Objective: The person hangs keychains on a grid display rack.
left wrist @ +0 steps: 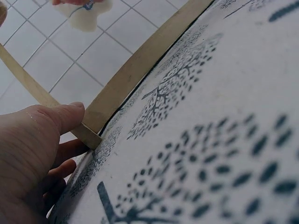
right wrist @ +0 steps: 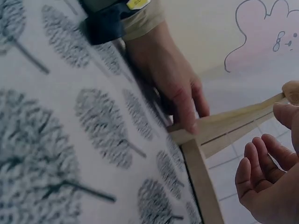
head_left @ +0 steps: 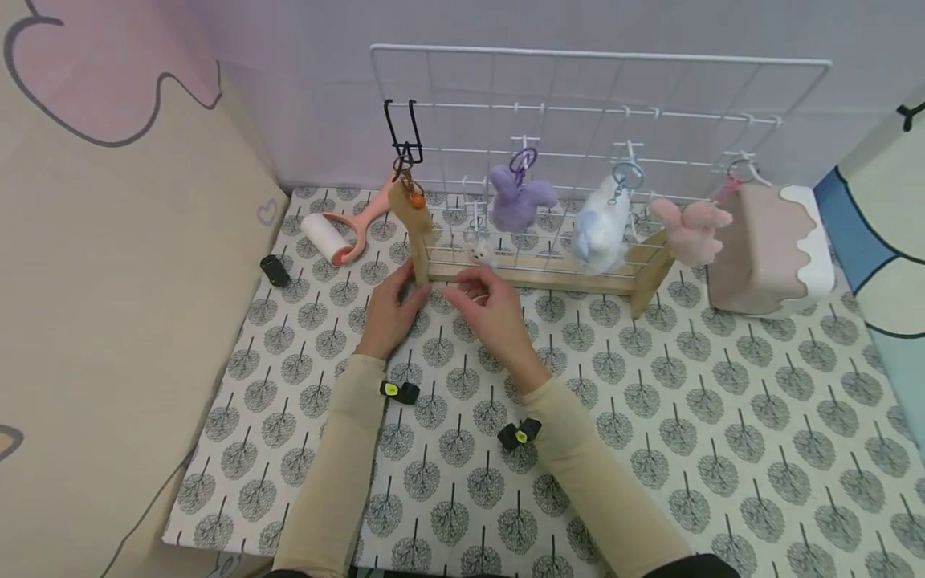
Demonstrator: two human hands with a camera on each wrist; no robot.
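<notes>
A white wire grid rack [head_left: 600, 54] stands on a wooden base with a long crossbar [head_left: 549, 278]. At its left end, my left hand [head_left: 388, 315] pinches the lower end of the wooden side piece [left wrist: 88, 135], with the thumb on the near face, as the left wrist view shows. My right hand [head_left: 495, 317] hovers just in front of the crossbar near that corner. Its fingers are loosely bent, and the right wrist view shows nothing in them. Plush keyrings hang from the grid: a purple one [head_left: 515, 207], a white-and-blue one [head_left: 600, 233], a pink one [head_left: 691, 233] and a small white one [head_left: 480, 251].
A black hook [head_left: 407, 151] with keyrings hangs at the grid's left. Behind the left hand lies a pink lint roller [head_left: 367, 217], and a small black object [head_left: 275, 270] sits at the table's left edge. A pink-and-white box [head_left: 737, 257] stands at the right end.
</notes>
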